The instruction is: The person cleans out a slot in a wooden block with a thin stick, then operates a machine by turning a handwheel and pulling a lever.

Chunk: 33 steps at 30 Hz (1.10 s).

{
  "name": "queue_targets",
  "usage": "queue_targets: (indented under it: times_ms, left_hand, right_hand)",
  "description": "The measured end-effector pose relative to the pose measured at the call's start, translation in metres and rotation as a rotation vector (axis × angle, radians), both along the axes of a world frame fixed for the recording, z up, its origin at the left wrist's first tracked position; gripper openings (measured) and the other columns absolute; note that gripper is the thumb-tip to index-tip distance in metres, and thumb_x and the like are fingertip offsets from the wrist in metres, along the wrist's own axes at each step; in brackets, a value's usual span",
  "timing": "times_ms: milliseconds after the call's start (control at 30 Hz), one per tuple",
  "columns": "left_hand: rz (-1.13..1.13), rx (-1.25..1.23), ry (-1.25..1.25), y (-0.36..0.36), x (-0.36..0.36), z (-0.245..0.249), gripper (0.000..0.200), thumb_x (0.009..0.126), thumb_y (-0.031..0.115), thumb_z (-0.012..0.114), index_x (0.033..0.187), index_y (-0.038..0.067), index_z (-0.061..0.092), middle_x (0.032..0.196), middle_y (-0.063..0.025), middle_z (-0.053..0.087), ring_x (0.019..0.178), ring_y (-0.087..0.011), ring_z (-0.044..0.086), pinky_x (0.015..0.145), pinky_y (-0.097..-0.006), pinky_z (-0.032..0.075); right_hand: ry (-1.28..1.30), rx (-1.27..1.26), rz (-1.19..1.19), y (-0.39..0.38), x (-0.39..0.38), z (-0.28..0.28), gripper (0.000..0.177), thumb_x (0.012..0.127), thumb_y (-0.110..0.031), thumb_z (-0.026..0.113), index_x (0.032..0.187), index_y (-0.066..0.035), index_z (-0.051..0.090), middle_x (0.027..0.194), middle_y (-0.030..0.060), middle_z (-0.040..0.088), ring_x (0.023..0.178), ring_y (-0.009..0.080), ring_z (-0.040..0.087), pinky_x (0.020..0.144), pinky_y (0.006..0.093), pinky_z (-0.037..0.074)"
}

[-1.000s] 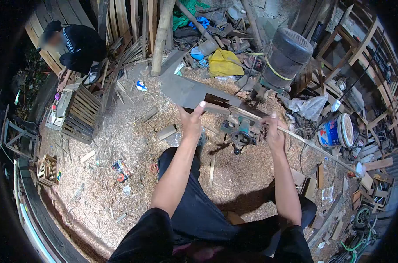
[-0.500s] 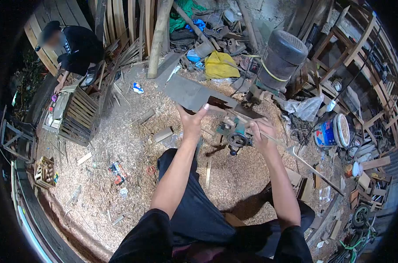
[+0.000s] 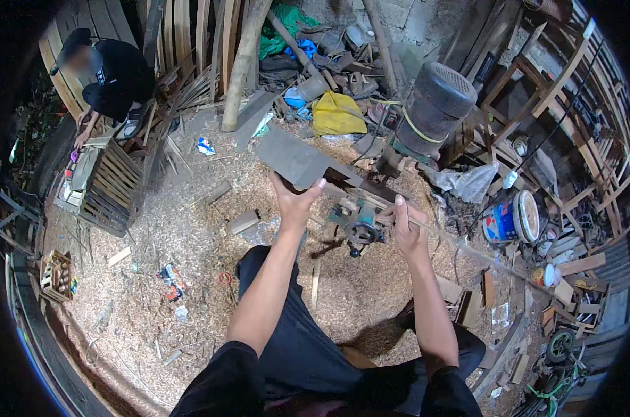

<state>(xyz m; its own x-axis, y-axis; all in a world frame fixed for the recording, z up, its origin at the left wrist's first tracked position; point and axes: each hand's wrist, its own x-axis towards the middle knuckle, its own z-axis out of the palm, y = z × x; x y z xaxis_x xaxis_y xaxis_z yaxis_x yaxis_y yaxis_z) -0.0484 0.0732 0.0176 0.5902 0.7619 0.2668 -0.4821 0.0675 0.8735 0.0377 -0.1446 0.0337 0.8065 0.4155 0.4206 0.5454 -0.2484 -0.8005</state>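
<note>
A long thin wooden strip [image 3: 482, 254] slants along the near side of a bench planer and sticks out to the lower right. My right hand [image 3: 409, 229] is closed around it, thumb up, beside the planer's green handwheel [image 3: 362, 233]. My left hand [image 3: 295, 206] is at the near edge of the planer's flat grey table [image 3: 291, 156], closed about the strip's far end. Its thumb points up and its index finger lies along the edge; the other fingers are hidden. A dark gap shows in the table just right of the left thumb.
A large motor [image 3: 436, 104] stands behind the planer. At the upper left a person [image 3: 117, 76] crouches by a slatted wooden crate [image 3: 110, 184]. A paint bucket [image 3: 513, 217] and scrap wood lie to the right. Shavings [image 3: 190, 257] and wood offcuts [image 3: 244, 222] cover the floor.
The view has shifted slightly, so most things appear further left. My right thumb now points up, and the strip's outer end sits higher. Both hands stay by the planer.
</note>
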Motion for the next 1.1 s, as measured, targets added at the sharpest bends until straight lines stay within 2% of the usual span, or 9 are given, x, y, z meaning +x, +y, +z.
queue_targets:
  times_ms: [67, 267, 400, 500, 533, 733, 833, 933, 1100]
  left_hand:
    - [-0.006, 0.024, -0.011, 0.004, 0.004, -0.009, 0.093, 0.067, 0.012, 0.084, 0.137, 0.002, 0.024, 0.123, -0.0151, 0.046, 0.115, -0.0238, 0.049, 0.101, -0.0391, 0.039]
    - [-0.022, 0.031, -0.014, 0.001, 0.005, -0.007, 0.096, 0.068, 0.013, 0.083, 0.140, 0.001, 0.021, 0.125, -0.0153, 0.045, 0.116, -0.0241, 0.049, 0.101, -0.0388, 0.040]
    - [-0.025, -0.028, -0.047, 0.002, 0.005, -0.009, 0.096, 0.069, 0.012, 0.083, 0.142, 0.001, 0.020, 0.127, -0.0155, 0.044, 0.117, -0.0243, 0.049, 0.102, -0.0391, 0.039]
    - [-0.036, -0.040, -0.058, 0.005, 0.009, -0.016, 0.094, 0.070, 0.012, 0.082, 0.141, 0.000, 0.022, 0.126, -0.0153, 0.045, 0.116, -0.0240, 0.049, 0.102, -0.0386, 0.039]
    - [-0.032, -0.033, -0.052, 0.005, 0.008, -0.017, 0.093, 0.070, 0.012, 0.082, 0.141, 0.000, 0.022, 0.126, -0.0153, 0.045, 0.116, -0.0240, 0.049, 0.101, -0.0385, 0.039]
    - [-0.028, -0.046, -0.044, 0.004, 0.005, -0.011, 0.091, 0.071, 0.013, 0.081, 0.140, 0.001, 0.024, 0.125, -0.0146, 0.045, 0.115, -0.0234, 0.049, 0.100, -0.0380, 0.040]
    - [-0.014, -0.031, -0.049, 0.004, 0.008, -0.015, 0.089, 0.071, 0.014, 0.081, 0.139, 0.001, 0.025, 0.124, -0.0142, 0.046, 0.114, -0.0231, 0.049, 0.100, -0.0379, 0.040]
    - [-0.017, -0.035, -0.063, 0.004, 0.008, -0.015, 0.087, 0.071, 0.014, 0.081, 0.137, 0.001, 0.026, 0.124, -0.0138, 0.046, 0.114, -0.0228, 0.049, 0.100, -0.0378, 0.040]
    - [-0.019, -0.014, -0.068, 0.006, 0.005, -0.012, 0.085, 0.070, 0.014, 0.082, 0.136, 0.001, 0.029, 0.124, -0.0136, 0.046, 0.114, -0.0227, 0.049, 0.100, -0.0379, 0.040]
  right_hand:
    - [0.034, 0.095, 0.008, 0.000, 0.004, -0.005, 0.036, 0.100, -0.020, 0.051, 0.077, 0.000, 0.070, 0.065, 0.0122, 0.060, 0.063, 0.0238, 0.056, 0.061, 0.0355, 0.044]
    - [-0.248, 0.041, 0.083, 0.011, 0.007, -0.017, 0.035, 0.099, -0.019, 0.051, 0.076, -0.002, 0.071, 0.062, 0.0114, 0.059, 0.061, 0.0258, 0.054, 0.061, 0.0375, 0.044]
    - [-0.137, -0.048, 0.001, 0.001, -0.002, -0.004, 0.035, 0.098, -0.019, 0.052, 0.073, -0.003, 0.070, 0.060, 0.0102, 0.058, 0.059, 0.0264, 0.052, 0.061, 0.0399, 0.042]
    - [-0.263, 0.045, 0.059, 0.012, -0.006, 0.007, 0.035, 0.098, -0.018, 0.053, 0.071, -0.003, 0.069, 0.059, 0.0108, 0.057, 0.059, 0.0267, 0.052, 0.061, 0.0398, 0.042]
    - [-0.354, -0.051, 0.072, 0.012, -0.004, 0.005, 0.035, 0.097, -0.017, 0.053, 0.070, -0.003, 0.069, 0.059, 0.0119, 0.057, 0.059, 0.0265, 0.053, 0.061, 0.0403, 0.042]
    - [-0.068, -0.006, -0.024, -0.002, -0.007, 0.003, 0.034, 0.097, -0.016, 0.054, 0.070, -0.003, 0.070, 0.063, 0.0129, 0.061, 0.063, 0.0282, 0.057, 0.060, 0.0387, 0.042]
    - [-0.223, 0.072, 0.004, 0.004, -0.009, 0.013, 0.036, 0.097, -0.018, 0.054, 0.068, -0.003, 0.068, 0.063, 0.0126, 0.061, 0.063, 0.0275, 0.057, 0.060, 0.0378, 0.042]
    - [-0.353, -0.030, 0.104, 0.007, -0.001, -0.007, 0.038, 0.098, -0.020, 0.053, 0.068, -0.002, 0.068, 0.064, 0.0123, 0.061, 0.063, 0.0258, 0.057, 0.060, 0.0377, 0.042]
    - [-0.164, 0.022, 0.048, -0.006, -0.002, -0.022, 0.038, 0.100, -0.023, 0.052, 0.074, -0.001, 0.068, 0.066, 0.0114, 0.061, 0.063, 0.0234, 0.057, 0.061, 0.0368, 0.043]
